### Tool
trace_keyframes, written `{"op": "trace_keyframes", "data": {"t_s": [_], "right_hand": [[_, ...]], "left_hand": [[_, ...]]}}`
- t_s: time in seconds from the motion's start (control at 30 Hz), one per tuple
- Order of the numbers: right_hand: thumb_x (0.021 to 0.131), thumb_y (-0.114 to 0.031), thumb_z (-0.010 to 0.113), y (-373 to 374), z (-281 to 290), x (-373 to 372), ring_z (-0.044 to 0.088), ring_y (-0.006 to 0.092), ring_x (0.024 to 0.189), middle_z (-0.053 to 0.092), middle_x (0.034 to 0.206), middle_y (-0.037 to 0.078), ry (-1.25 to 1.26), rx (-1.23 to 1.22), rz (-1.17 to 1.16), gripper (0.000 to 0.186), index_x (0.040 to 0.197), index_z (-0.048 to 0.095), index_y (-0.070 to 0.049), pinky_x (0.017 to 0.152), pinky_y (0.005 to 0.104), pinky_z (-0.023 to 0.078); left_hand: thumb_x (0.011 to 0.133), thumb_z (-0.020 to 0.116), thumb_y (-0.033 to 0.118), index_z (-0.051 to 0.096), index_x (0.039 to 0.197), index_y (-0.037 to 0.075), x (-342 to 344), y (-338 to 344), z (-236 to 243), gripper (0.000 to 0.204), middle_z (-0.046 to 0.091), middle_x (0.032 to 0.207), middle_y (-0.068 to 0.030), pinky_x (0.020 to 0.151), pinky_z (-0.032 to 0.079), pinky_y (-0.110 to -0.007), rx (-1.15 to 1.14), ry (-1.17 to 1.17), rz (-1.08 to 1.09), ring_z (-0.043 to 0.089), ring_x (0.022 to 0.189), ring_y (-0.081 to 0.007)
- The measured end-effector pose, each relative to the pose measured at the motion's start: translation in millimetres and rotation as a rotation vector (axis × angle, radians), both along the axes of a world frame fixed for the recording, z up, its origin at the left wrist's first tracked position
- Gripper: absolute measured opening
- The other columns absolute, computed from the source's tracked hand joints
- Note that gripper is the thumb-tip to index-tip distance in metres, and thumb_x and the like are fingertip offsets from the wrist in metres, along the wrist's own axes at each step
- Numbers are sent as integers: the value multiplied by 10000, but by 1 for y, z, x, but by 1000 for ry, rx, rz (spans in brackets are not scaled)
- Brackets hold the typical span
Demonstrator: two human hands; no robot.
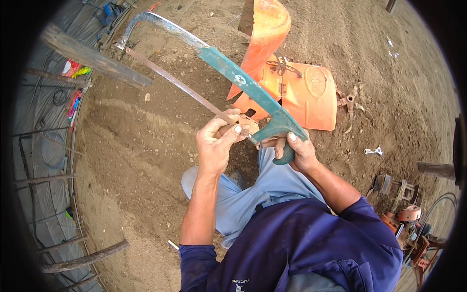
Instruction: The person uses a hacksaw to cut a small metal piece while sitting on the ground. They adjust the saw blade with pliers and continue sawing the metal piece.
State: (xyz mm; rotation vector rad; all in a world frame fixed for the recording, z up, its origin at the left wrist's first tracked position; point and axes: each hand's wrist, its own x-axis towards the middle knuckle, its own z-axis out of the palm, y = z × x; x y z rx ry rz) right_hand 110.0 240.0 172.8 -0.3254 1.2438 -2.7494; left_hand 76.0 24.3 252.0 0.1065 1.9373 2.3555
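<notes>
Centre: I see left hand [217,142] pinching hacksaw blade [180,85] near lower end, right hand [304,153] gripping green frame [243,80]. Likely step: blade fitting; next probably calls for aligning upper-left end.

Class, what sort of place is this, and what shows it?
Probably a rural work yard: bare brown soil, grey plastic sheeting along the left, and an orange-red metal machine at right.
</notes>
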Motion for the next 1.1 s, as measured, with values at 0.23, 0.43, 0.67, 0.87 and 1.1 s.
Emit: {"op": "trace_keyframes", "data": {"t_s": [0.23,0.43,0.67,0.87,1.1], "right_hand": [[1040,-458,623,2,10,-4,698,210,750,741,799,153,40,55,-35,578,1175,706,98,788,354,554],[1049,-455,602,7,25,-10,656,167,711,738,776,130,65,84,-55,561,1172,713,81,701,302,500],[1050,-473,599,8,33,-11,650,156,721,727,754,105,179,278,-74,559,1147,717,65,687,288,492],[1059,-440,609,5,32,-10,661,173,729,718,761,106,216,242,-81,523,1136,708,68,696,310,520],[1067,-389,612,3,32,-10,680,203,780,707,794,116,150,82,-51,464,1028,698,66,732,340,548]], "left_hand": [[987,735,66,613,1338,-78,1,2,-12,398,662,1313,-175,965,604,-420,173,-24,-99,655,1246,-260],[974,758,74,589,1377,-59,3,11,-21,457,683,1238,-131,939,566,-346,286,41,-256,661,1129,-186],[922,768,-41,637,1262,-24,5,31,-15,364,717,1051,-47,763,541,-234,-14,-15,-54,676,896,-83],[900,764,-5,639,1254,-6,9,45,-16,376,609,788,34,593,452,-211,22,-44,-11,561,660,-41],[895,814,36,683,1101,14,3,27,-32,245,677,858,-25,584,493,-238,315,-146,-281,628,704,-78]]}}
